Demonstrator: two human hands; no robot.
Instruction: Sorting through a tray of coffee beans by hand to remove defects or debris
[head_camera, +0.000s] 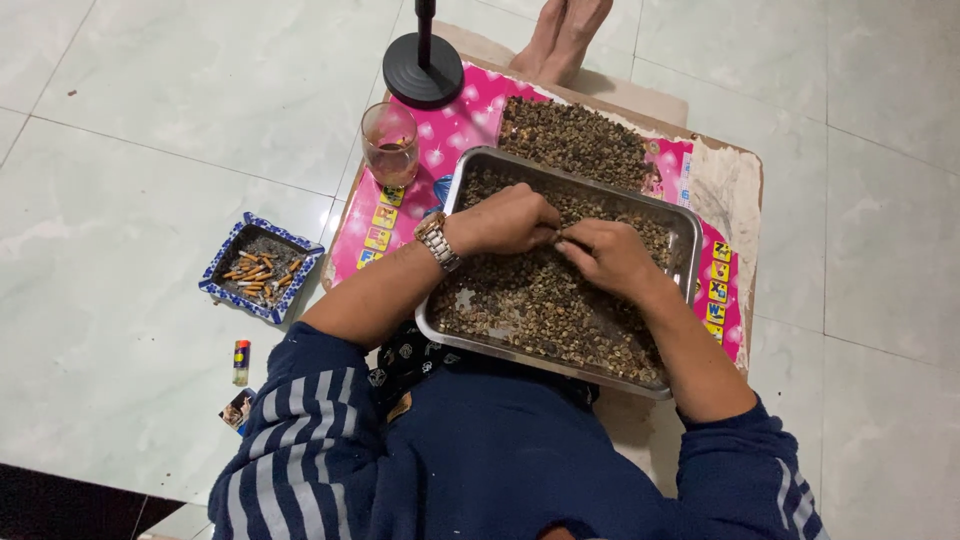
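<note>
1. An ashtray (262, 266), square with a blue patterned rim, sits on the pale tiled floor (150, 120) at far left and holds butts and ash.
2. Just below it lies a small lighter (241, 362), with a small card (238, 409) near it.
3. A glass (390, 144) with a little amber liquid stands on the pink mat (455, 125), and a black round stand base (424, 72) is behind it.
4. The left hand (505, 219), with a metal watch (437, 241) on its wrist, rests over the steel tray (686, 222); its fingers are curled together, pinching among the beans (540, 305).
5. The beans, small and brown-green, fill the tray; a second heap (575, 140) lies on the mat just behind it.
6. The right hand (608, 254) meets the left at mid-tray, fingertips pressed together; whether they clamp a bean I cannot tell.
7. Bare feet (562, 35) show at the top edge.
</note>
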